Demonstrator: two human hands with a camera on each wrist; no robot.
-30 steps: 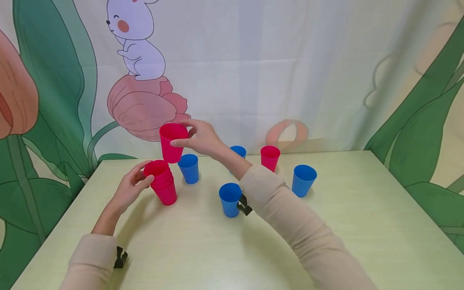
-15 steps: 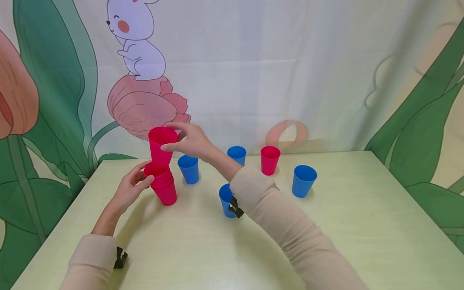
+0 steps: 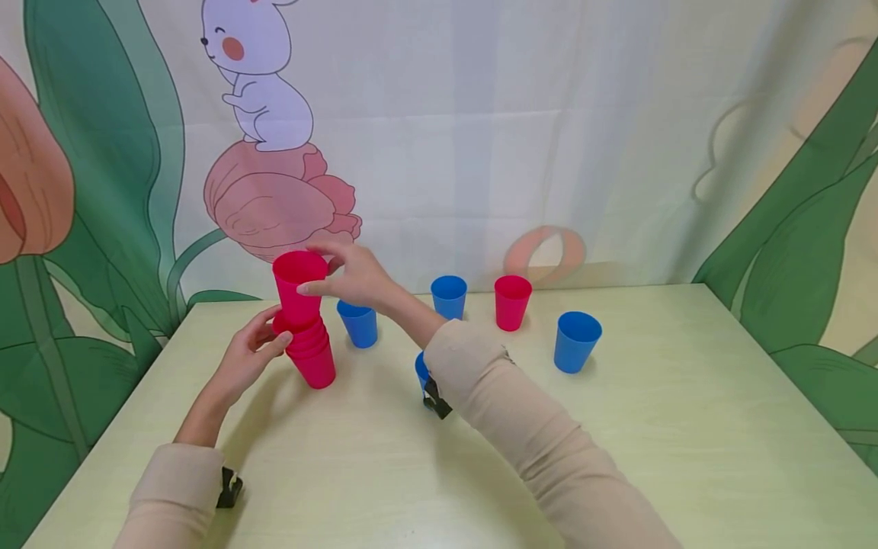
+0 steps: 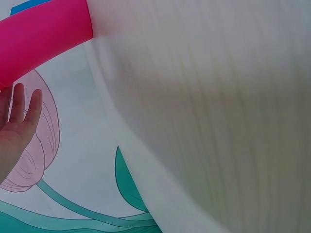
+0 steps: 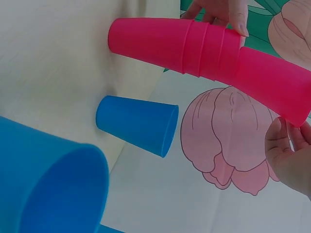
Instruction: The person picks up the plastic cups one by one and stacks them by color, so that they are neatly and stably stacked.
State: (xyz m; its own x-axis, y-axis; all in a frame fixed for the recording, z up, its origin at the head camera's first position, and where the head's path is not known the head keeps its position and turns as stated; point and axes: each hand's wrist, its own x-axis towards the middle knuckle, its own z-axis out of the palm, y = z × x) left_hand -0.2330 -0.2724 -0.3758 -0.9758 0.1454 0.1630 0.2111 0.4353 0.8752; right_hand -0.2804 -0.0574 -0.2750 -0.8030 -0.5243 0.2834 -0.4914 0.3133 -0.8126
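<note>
Grip: the right hand point(image 3: 353, 276) pinches one red cup point(image 3: 296, 297) narrowly, thumb on the near side, fingers on the far side, close to the rim. Just below this grip, the left hand point(image 3: 250, 352) holds a stack of red cups point(image 3: 315, 364) around its uppermost rims. The pinched cup's base is at the stack's mouth, most of its wall above it; how deep the base sits is hidden.

Handling (judged): thin plastic, light, stiff enough to keep its round shape, perhaps flexing under a hard squeeze. Smooth wall may slip a little; breakage unlikely. Best hold: opposite sides just under the rim, lower wall left clear. The stack, tall and narrow, probably wants steadying near its top.

Appearance: plain bright red, wide round mouth facing up, wall tapering to a narrower base, no handle, no marking visible. In the right wrist view it leans out of line with the stack. A blue cup point(image 3: 360, 328) of similar shape stands right of and below the grip.
</note>
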